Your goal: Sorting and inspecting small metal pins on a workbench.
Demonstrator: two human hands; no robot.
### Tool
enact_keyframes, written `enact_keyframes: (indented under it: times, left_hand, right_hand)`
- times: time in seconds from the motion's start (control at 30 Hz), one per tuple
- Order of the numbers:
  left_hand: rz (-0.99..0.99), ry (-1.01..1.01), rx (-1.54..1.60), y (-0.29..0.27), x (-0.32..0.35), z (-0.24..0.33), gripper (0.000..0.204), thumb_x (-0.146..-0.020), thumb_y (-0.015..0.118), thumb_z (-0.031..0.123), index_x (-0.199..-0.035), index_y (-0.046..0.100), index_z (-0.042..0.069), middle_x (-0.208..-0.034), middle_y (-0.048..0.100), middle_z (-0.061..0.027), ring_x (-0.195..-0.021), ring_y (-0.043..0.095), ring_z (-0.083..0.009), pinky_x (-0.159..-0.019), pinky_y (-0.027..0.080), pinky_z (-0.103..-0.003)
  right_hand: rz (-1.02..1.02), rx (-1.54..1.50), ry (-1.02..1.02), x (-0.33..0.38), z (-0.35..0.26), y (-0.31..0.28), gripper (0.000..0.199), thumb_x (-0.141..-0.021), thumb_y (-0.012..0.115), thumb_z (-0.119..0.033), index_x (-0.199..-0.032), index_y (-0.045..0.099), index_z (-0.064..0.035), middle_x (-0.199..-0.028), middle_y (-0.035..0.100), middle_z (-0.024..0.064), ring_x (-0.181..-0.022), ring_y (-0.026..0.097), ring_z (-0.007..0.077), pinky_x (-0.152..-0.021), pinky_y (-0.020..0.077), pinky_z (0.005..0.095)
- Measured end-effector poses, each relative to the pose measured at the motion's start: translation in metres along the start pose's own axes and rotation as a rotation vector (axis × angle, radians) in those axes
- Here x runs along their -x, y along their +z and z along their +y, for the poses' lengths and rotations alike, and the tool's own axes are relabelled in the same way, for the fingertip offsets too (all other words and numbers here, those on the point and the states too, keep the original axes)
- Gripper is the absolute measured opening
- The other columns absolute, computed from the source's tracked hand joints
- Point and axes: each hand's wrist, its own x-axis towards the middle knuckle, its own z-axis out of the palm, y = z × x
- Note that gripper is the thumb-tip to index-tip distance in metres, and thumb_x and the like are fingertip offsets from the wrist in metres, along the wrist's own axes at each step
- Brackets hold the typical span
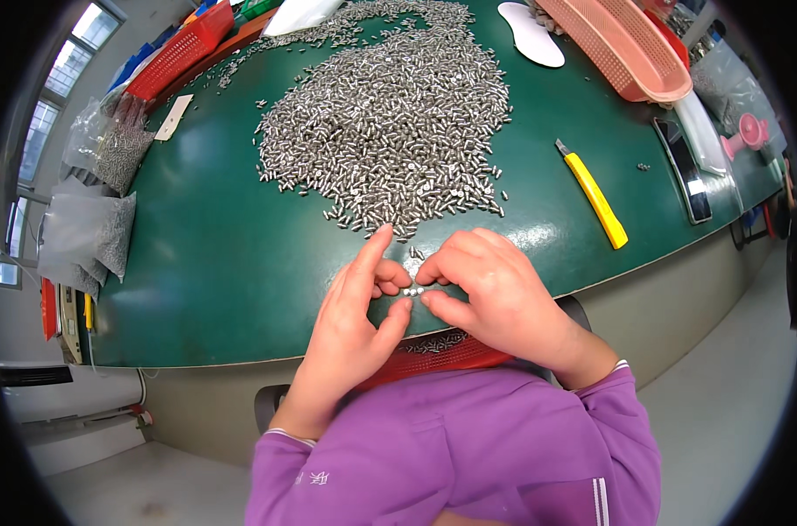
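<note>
A large heap of small silvery metal pins point(389, 114) covers the middle of a green table point(223, 263). At the near table edge my left hand point(350, 329) and my right hand point(490, 294) meet fingertip to fingertip. Between the fingertips lie a few small metal pins point(412, 291), pinched by both hands. My left index finger points up toward the heap. Just below my hands a red basket point(438, 353) holding more pins sits at my lap, mostly hidden by my wrists.
A yellow utility knife point(594, 195) lies to the right of the heap. A pink basket point(626, 44) and a dark phone point(684, 167) are at far right. Clear bags of pins point(109, 149) hang off the left edge; a red basket point(175, 57) sits far left.
</note>
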Motion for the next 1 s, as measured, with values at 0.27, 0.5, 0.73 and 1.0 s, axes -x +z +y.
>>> enact_keyframes:
  times: [0.27, 0.5, 0.73, 1.0]
  left_hand:
    - [-0.229, 0.008, 0.032, -0.012, 0.007, 0.008, 0.079, -0.08, 0.075, -0.006, -0.152, 0.046, 0.005, -0.093, 0.067, -0.0049, -0.086, 0.063, -0.0226, -0.085, 0.051, -0.036]
    - [-0.014, 0.008, -0.036, -0.01, -0.003, 0.007, 0.078, -0.086, 0.072, -0.006, -0.156, 0.039, 0.004, -0.11, 0.069, -0.0096, -0.096, 0.064, -0.0234, -0.089, 0.052, -0.036]
    - [0.083, 0.046, -0.219, 0.008, -0.026, 0.005, 0.077, -0.085, 0.071, -0.006, -0.154, 0.038, 0.0, -0.11, 0.065, -0.0142, -0.103, 0.061, -0.0304, -0.091, 0.052, -0.042]
    - [0.038, -0.022, -0.123, 0.009, -0.022, 0.004, 0.072, -0.085, 0.069, -0.009, -0.152, 0.043, 0.001, -0.103, 0.064, -0.0105, -0.097, 0.061, -0.028, -0.089, 0.052, -0.04]
  right_hand:
    - [-0.172, 0.002, -0.042, 0.008, -0.006, -0.016, 0.013, -0.078, 0.079, -0.011, -0.088, 0.071, -0.0113, -0.085, 0.061, 0.0042, -0.085, 0.061, 0.0268, -0.079, 0.0479, 0.0403]
    - [-0.001, 0.056, 0.038, -0.006, -0.004, -0.018, 0.017, -0.082, 0.079, -0.011, -0.095, 0.07, -0.0075, -0.089, 0.067, 0.0071, -0.085, 0.064, 0.0281, -0.078, 0.0504, 0.0417]
    - [0.113, 0.171, -0.017, -0.018, 0.008, 0.005, 0.012, -0.082, 0.075, -0.008, -0.091, 0.067, -0.0059, -0.086, 0.062, 0.0101, -0.085, 0.062, 0.0327, -0.075, 0.0501, 0.0456]
    - [0.091, 0.152, -0.052, -0.015, 0.008, 0.002, 0.009, -0.082, 0.072, -0.005, -0.089, 0.066, -0.0062, -0.085, 0.059, 0.0094, -0.082, 0.059, 0.0317, -0.072, 0.049, 0.0443]
